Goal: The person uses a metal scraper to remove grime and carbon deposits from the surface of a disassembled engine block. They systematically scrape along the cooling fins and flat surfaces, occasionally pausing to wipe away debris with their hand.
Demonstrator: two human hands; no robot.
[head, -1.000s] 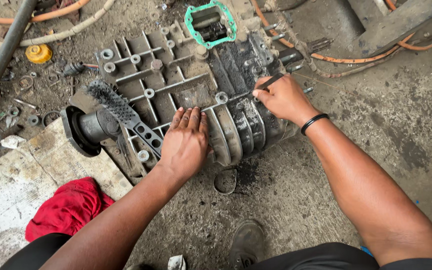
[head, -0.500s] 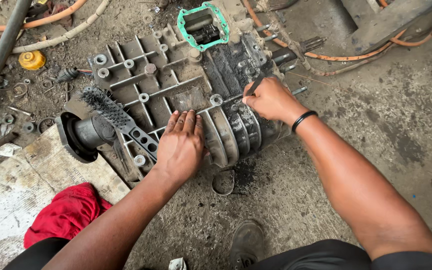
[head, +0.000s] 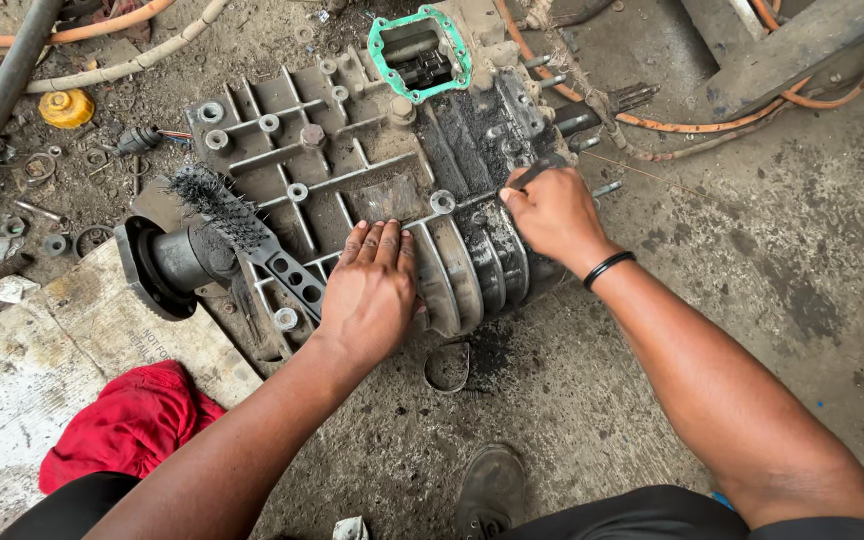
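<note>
**Hands on a grimy gearbox casing**

A stained concrete floor (head: 772, 260) strewn with washers and hoses carries a ribbed grey gearbox casing (head: 352, 190), lying at the centre of the view. The left hand (head: 370, 295) presses flat on the casing's lower edge, fingers straight and close together, palm down. The right hand (head: 552, 215), at about two o'clock from the left, is curled shut around a thin dark tool (head: 537, 170) whose tip touches the blackened ribs. A black wire brush (head: 237, 230) rests on the casing at nine o'clock from the left hand. A green gasket (head: 420, 50) rings an opening at twelve o'clock. A red cloth (head: 127, 425) lies at seven o'clock.
</note>
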